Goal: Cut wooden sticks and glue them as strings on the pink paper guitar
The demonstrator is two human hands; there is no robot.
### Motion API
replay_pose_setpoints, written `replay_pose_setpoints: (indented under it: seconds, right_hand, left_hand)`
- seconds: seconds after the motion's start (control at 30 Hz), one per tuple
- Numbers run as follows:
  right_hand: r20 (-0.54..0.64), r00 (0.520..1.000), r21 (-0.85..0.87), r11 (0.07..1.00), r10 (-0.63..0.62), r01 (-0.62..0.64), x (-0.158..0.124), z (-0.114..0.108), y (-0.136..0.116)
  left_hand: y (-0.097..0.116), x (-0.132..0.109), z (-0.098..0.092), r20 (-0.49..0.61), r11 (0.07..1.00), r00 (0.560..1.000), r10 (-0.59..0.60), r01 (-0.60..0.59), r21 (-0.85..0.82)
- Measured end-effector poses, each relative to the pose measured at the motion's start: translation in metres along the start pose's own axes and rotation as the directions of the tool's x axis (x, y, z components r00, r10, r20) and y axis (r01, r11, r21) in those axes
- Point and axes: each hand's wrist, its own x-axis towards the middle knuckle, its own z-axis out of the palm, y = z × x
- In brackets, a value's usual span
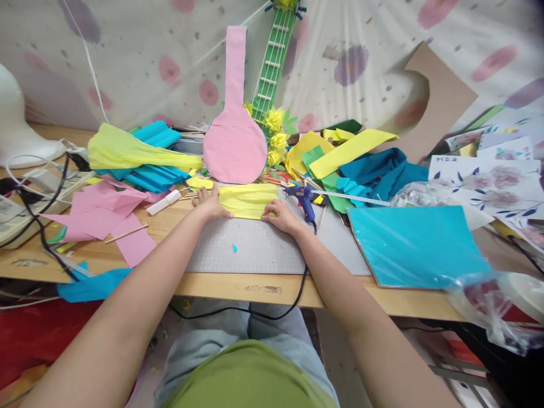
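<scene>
A strip of yellow crepe paper (pixel 247 200) lies across the far part of the grey cutting mat (pixel 246 249), stretched between my hands. My left hand (pixel 210 205) rests on its left end with the fingers spread. At the near right corner my right hand (pixel 278 215) has its thumb and fingers pinched on the paper's edge. Just right of that hand lies a blue glue gun (pixel 302 199), its black cable running down over the table edge. Behind the strip a pink banjo-shaped piece (pixel 236 144) leans upright.
Beyond stands a green stringed-instrument model (pixel 272 68) with yellow paper flowers (pixel 276 139). Pink scraps (pixel 100 209) and a white glue stick (pixel 164 202) lie left. A blue sheet stack (pixel 416 243) sits right, near a brown cardboard cutout (pixel 446 96).
</scene>
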Motion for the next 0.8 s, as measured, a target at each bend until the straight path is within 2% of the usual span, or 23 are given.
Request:
replay_pose_setpoints:
  seconds: [0.2,0.37,0.47,0.57,0.7,0.8]
  right_hand:
    - [0.04,0.998,0.04,0.998,0.05,-0.052,0.003,-0.001,0.0]
    - [0.081,0.997,0.073,0.997,0.012,-0.018,0.008,-0.007,0.0]
    - [0.003,1.0,0.081,0.997,0.019,-0.019,0.012,-0.008,-0.002]
    - [-0.068,0.997,-0.028,0.999,0.041,-0.043,0.012,-0.005,-0.008]
    - [-0.043,0.998,-0.186,0.981,0.05,-0.057,0.006,0.0,-0.018]
    - [-0.047,0.997,-0.232,0.97,0.063,-0.072,0.004,0.002,-0.022]
  left_hand:
    - [0.004,-0.001,-0.004,0.009,0.999,0.999,-0.047,0.046,0.025]
    - [0.007,0.002,-0.008,0.022,0.997,0.998,-0.065,0.064,0.048]
    - [0.01,0.002,-0.011,0.065,0.993,0.995,-0.081,0.074,0.092]
    - [0.013,0.002,-0.013,0.095,0.987,0.992,-0.086,0.071,0.145]
    - [0.013,0.002,-0.014,0.11,0.981,0.99,-0.083,0.062,0.185]
    - [0.011,0.001,-0.015,0.058,0.973,0.997,-0.043,0.028,0.229]
